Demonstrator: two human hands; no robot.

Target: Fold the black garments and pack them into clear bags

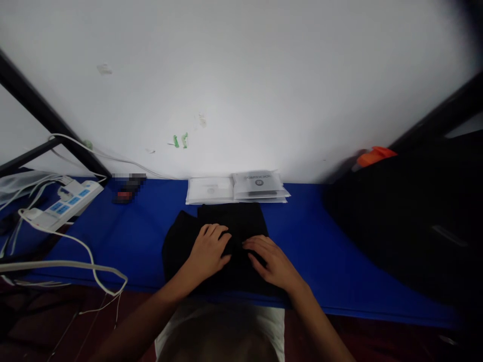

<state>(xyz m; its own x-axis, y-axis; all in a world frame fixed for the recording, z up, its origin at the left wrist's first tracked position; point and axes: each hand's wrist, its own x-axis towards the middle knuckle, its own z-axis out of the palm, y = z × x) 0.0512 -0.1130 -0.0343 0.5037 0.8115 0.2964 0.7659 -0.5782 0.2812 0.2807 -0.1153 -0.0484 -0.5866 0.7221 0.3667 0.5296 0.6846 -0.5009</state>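
Observation:
A black piece of folded fabric (222, 216), which looks like a garment, lies on the blue table (302, 241) in front of me. My left hand (211, 250) rests on its left half, fingers slightly curved and thumb held apart. On the right half lies my right hand (272, 261), its fingers stretched toward the middle and its thumb apart. A narrow gap of black cloth separates the two hands. Dark shade hides the fabric's folds, and I cannot make out what kind of garment it is.
Flat white packets (209, 192) and printed translucent plastic bags (260, 186) lie by the wall. At left are a white power strip (68, 203) with cables and a blurred dark object (130, 188). A large black mass (407, 216) with an orange piece (376, 156) fills the right.

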